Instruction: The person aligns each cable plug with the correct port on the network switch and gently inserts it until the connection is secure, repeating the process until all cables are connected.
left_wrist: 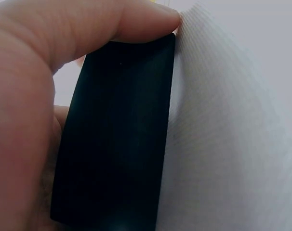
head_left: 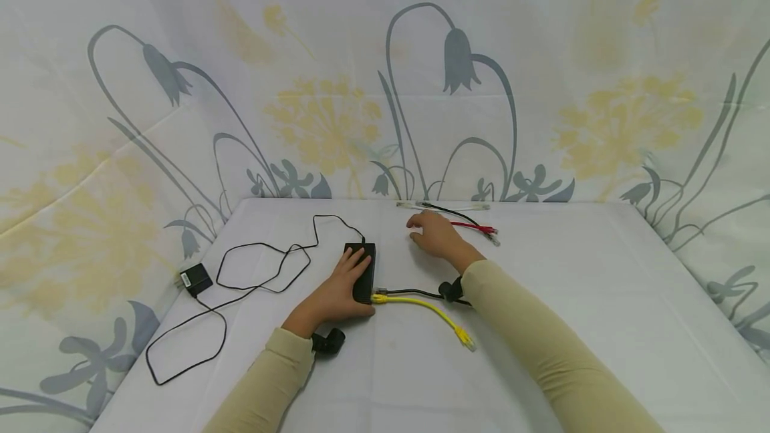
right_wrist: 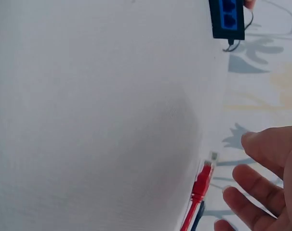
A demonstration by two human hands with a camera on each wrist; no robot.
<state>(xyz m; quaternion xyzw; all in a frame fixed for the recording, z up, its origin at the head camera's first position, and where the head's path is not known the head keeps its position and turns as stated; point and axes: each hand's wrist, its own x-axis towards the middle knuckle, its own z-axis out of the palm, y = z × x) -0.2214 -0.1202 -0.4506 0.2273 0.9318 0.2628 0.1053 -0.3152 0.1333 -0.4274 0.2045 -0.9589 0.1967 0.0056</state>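
My left hand holds a black network switch, fingers across its top and thumb along the near end. In the left wrist view that thumb bends over the short end of the switch. A yellow network cable and a black network cable come out of its right side; the black one runs under my right wrist. My right hand hovers with loosely bent fingers near a red network cable, holding nothing. Blue ports show on the switch in the right wrist view.
Behind the red cable lie another black cable and a white cable at the table's back edge. A power adapter sits at the left, its looped thin cord running to the switch. A flowered curtain surrounds the white table.
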